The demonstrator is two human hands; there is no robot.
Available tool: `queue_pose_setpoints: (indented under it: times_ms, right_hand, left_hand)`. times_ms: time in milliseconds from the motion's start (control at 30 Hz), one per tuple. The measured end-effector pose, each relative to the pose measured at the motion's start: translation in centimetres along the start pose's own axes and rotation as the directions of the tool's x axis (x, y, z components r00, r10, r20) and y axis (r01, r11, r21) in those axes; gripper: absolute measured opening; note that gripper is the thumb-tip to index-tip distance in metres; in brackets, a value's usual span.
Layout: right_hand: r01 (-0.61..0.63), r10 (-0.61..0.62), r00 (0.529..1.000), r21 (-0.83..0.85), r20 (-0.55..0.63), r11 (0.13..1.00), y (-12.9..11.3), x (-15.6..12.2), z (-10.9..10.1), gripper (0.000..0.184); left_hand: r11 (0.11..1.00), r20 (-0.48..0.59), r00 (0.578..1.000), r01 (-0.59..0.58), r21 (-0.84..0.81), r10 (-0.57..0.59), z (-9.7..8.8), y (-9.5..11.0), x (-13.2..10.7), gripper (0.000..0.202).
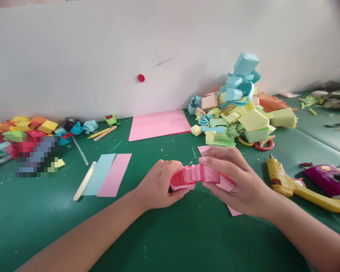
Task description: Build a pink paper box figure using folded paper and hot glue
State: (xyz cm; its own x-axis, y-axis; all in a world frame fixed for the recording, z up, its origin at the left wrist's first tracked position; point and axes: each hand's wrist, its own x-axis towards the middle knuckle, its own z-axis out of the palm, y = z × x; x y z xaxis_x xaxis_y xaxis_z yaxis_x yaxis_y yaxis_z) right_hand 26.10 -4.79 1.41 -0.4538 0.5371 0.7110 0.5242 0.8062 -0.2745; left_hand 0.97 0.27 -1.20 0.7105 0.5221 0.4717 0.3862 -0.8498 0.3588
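Head view: folded pink paper (187, 175) held level; left hand (158, 184) curled, pinching paper's left end; right hand (242, 183) arched, pinching right end.

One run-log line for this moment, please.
left hand: holds folded pink paper, left end | right hand: holds its right end | nearby: yellow glue gun

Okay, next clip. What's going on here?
A person's left hand and right hand hold folded pink paper above a green table; whether it is one piece or two is hard to tell. A yellow glue gun lies untouched beside the right hand, and a heap of folded paper stands beyond it.
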Motion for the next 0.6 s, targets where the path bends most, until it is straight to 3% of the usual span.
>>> queue_pose_setpoints:
  times_ms: [167,267,433,600]
  right_hand:
    - [-0.018,0.017,1.0,0.11,0.011,0.994,0.2,-0.3,0.4,0.066]
    - [-0.049,0.044,0.999,0.163,0.029,0.985,0.4,-0.6,0.9,0.065]
    - [-0.121,0.112,0.992,0.207,0.052,0.971,0.0,-0.8,1.9,0.048]
    - [-0.219,0.209,0.976,0.287,0.066,0.932,-0.1,-1.1,2.7,0.047]
  left_hand:
    - [0.993,0.146,0.988,0.057,-0.101,-0.042,-0.3,0.0,0.0,0.043]
    - [0.989,0.14,0.99,0.056,-0.14,-0.036,-0.3,-0.1,0.0,0.049]
    - [0.978,0.102,0.995,0.009,-0.207,0.013,-0.4,0.0,0.1,0.053]
    - [0.968,0.113,0.991,-0.046,-0.247,0.076,-0.1,-0.4,-0.3,0.064]
